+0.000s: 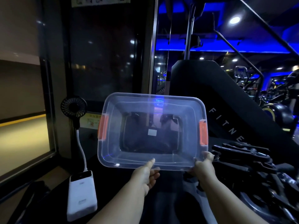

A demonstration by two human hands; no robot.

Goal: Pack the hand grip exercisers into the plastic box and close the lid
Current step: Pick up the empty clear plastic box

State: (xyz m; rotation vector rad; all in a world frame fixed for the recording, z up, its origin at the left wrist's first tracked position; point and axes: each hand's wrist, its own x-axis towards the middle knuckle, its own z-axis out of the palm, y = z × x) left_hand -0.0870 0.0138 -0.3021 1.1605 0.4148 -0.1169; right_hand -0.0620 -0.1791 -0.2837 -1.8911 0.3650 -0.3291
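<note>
I hold a clear plastic box (111, 110) with orange side latches up in front of me, its open side tilted toward me. My left hand (145, 177) grips the near rim left of centre, thumb on top. My right hand (204, 165) grips the near right corner. The box has nothing in it; only a small white label shows on its bottom. A pile of black hand grip exercisers (247, 165) lies to the right, just beyond my right hand. I see no lid.
A white power bank (81, 196) lies at lower left, cabled to a small black fan (73, 107) standing behind it. A black fitness machine (226, 101) rises behind the box. A dark glass panel (103, 50) fills the left background.
</note>
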